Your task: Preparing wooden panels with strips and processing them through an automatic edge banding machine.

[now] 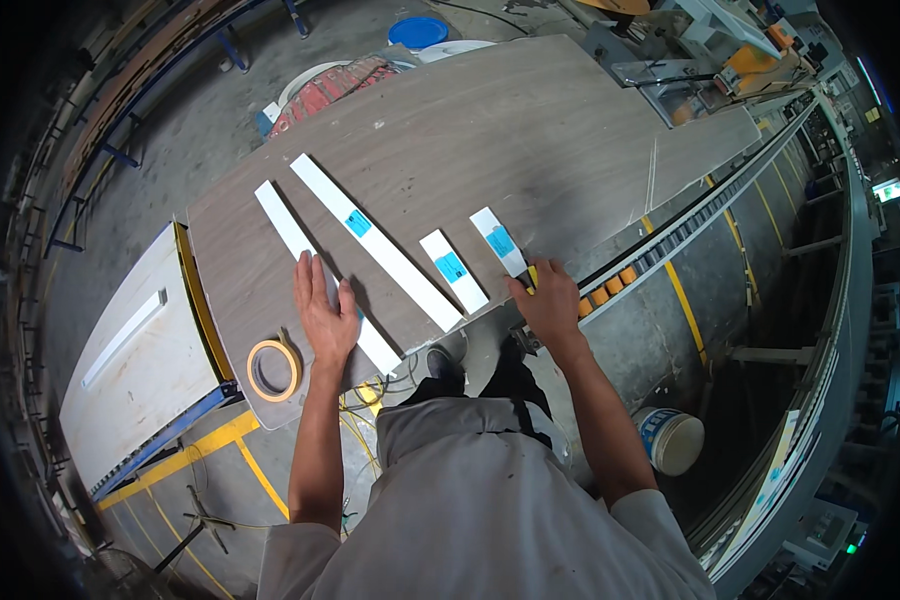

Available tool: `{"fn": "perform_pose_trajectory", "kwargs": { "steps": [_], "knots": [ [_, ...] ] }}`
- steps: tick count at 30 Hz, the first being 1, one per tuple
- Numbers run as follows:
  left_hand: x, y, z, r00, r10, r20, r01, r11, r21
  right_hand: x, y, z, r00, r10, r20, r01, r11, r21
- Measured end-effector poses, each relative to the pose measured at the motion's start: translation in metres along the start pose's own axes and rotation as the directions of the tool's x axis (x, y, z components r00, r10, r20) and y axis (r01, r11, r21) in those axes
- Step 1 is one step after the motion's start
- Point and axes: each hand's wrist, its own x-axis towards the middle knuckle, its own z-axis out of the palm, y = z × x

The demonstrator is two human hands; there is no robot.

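My left hand (327, 322) lies flat with fingers stretched out on a long white strip (282, 218) at the left of the board-topped table (410, 130). A second long white strip (400, 262) with a blue label lies beside it, slanting the same way. Further right is a short white strip (467, 290), also blue-labelled. My right hand (552, 305) is closed round a yellow-and-black utility knife (531, 280), mostly covered by the fingers. The knife is at the near end of another short white piece (490, 226) with a blue label; whether it touches is hidden.
A roll of tan tape (274, 370) rests at the table's near left corner. Left of it stands a white-topped surface (175, 345) bearing a white strip. A roller conveyor (660, 235) runs along the right. A bucket (675, 442) is on the floor.
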Motion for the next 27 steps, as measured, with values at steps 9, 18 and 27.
{"fn": "perform_pose_trajectory", "kwargs": {
  "steps": [9,18,27],
  "knots": [
    [0.002,0.007,-0.001,1.0,-0.031,0.002,0.031,0.999,-0.016,0.0,0.004,-0.006,0.996,0.088,-0.028,-0.087,0.995,0.043],
    [0.004,0.002,0.0,1.0,-0.003,-0.003,0.003,1.0,-0.026,-0.039,-0.041,0.008,0.998,-0.035,0.042,0.027,0.982,0.189],
    [0.002,0.005,0.0,0.999,0.012,-0.038,-0.013,0.999,-0.03,-0.038,-0.048,0.01,0.995,-0.067,0.072,0.064,0.997,0.047]
  ]
}}
